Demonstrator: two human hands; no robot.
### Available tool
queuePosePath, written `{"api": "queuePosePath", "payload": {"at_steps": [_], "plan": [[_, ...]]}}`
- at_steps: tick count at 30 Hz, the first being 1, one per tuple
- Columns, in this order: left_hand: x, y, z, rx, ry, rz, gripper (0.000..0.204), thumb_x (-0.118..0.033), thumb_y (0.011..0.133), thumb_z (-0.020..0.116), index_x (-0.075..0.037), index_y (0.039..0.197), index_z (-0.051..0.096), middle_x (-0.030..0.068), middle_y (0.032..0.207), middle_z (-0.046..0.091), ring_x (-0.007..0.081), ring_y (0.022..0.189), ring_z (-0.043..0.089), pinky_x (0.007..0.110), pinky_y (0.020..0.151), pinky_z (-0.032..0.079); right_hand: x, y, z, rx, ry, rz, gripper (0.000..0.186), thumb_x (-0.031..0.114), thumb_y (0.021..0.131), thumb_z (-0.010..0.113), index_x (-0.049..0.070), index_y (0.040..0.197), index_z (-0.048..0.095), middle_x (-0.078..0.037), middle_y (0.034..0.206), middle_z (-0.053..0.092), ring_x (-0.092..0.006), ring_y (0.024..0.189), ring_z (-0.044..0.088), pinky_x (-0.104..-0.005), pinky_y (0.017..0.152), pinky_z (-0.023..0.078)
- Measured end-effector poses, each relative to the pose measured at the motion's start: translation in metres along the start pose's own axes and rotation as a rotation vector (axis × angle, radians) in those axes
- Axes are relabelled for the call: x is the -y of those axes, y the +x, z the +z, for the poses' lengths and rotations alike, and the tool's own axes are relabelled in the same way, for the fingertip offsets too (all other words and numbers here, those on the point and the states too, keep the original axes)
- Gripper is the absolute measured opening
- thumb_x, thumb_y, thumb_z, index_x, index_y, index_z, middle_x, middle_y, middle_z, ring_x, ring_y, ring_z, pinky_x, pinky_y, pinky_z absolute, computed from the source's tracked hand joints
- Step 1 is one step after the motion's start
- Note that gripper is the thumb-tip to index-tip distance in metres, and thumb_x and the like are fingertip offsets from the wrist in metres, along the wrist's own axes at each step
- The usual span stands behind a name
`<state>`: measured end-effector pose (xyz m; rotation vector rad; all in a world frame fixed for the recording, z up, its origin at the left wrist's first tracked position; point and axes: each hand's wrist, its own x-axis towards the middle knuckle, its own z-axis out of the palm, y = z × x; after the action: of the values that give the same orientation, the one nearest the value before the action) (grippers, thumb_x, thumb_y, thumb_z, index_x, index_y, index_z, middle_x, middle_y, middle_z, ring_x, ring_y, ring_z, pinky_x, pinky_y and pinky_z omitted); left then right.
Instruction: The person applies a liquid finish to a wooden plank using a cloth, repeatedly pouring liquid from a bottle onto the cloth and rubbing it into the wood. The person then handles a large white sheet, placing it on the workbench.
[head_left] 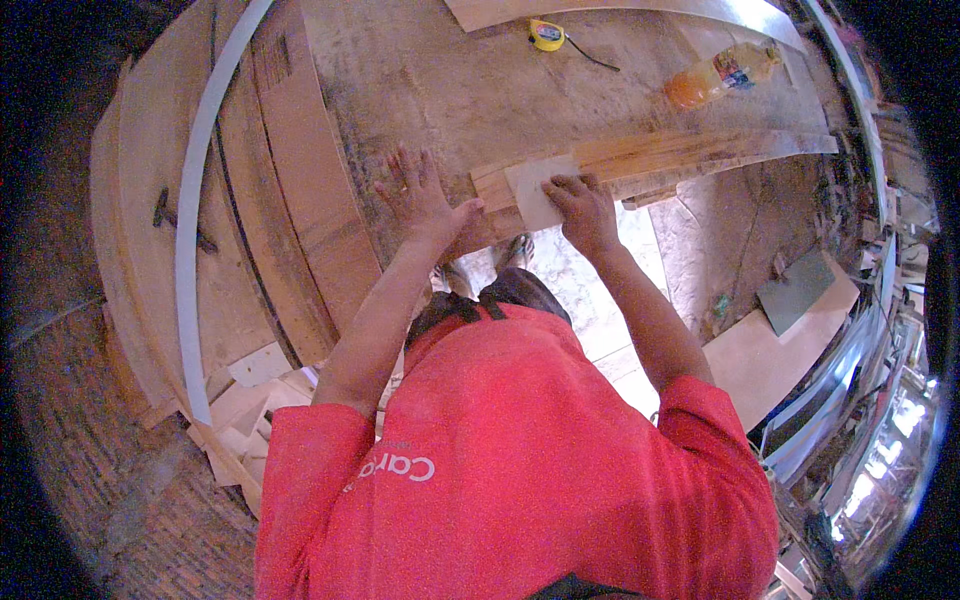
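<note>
A pale sheet [530, 196] lies on the wooden strip [660, 156] along the table [420, 90]. The right hand [583, 208] curls over its 3 o'clock side—pinching or pressing, I cannot tell. Left hand [424, 207] spread flat at 9; tape measure [546, 36] at 12—bottle [712, 80] at 2.

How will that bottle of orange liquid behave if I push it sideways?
The bottle would probably roll, since it lies on its side and looks rounded. It may feel weighty and slosh, given the orange liquid visible inside. It looks like clear plastic, so it might give slightly when squeezed.
</note>
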<state>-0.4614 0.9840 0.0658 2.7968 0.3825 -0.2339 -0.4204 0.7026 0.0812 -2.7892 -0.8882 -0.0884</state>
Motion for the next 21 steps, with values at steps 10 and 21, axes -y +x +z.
{"api": "queuePosePath", "payload": {"at_steps": [10, 21], "plan": [[-0.005, 0.005, -0.003, 0.032, 0.041, -0.064, 0.138, -0.072, 0.064, 0.084, -0.011, 0.168, 0.017, 0.0197, 0.174, -0.012, 0.0390, 0.160, -0.015, 0.074, 0.121, -0.003, 0.004, -0.038, -0.053, 0.068, 0.138, 0.042, 0.047, -0.004, 0.073, 0.065, 0.017, 0.113, 0.078, -0.004, 0.118, 0.073, -0.0338, 0.112, 0.061, -0.0472, 0.095, 0.051], [-0.007, 0.012, -0.016, 0.077, -0.009, -0.066, 0.140, -0.068, 0.062, 0.087, -0.010, 0.168, 0.017, 0.0204, 0.174, -0.009, 0.0394, 0.161, -0.011, 0.075, 0.120, -0.005, -0.003, 0.006, 0.001, -0.080, -0.002, 0.099, 0.043, 0.002, 0.078, 0.064, 0.015, 0.118, 0.076, -0.006, 0.118, 0.072, -0.0361, 0.106, 0.064, -0.0473, 0.090, 0.053]]}}
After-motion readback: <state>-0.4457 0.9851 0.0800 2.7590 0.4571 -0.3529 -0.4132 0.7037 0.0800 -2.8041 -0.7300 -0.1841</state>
